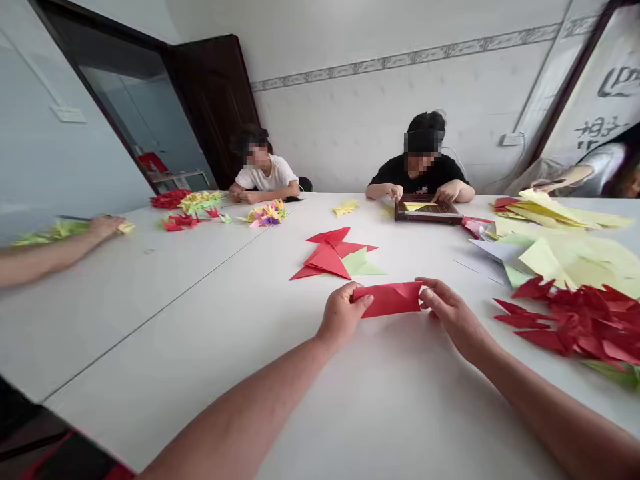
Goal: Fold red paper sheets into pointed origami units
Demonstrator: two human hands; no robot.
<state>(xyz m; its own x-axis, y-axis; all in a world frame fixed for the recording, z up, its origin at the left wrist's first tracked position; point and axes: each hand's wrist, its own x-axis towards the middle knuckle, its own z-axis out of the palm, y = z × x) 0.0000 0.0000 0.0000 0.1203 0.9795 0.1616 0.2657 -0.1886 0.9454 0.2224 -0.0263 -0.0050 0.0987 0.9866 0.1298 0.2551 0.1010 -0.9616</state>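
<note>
A folded strip of red paper [393, 299] is held up just above the table in front of me. My left hand [343, 313] pinches its left end, thumb on the near face and fingers behind. At the other end, my right hand [447, 310] has its thumb and fingers closed around the paper's right edge, the index finger reaching behind the top corner. Just beyond the strip lie several folded red paper triangles [327, 257], overlapping a light green folded piece [361, 262].
To the right are a heap of folded red paper pieces [580, 320] and yellow sheets [575, 257]. Across the white table [200, 347], a person in black works at a dark wooden board [429, 209]. Another person's arm [55, 250] reaches in from the left.
</note>
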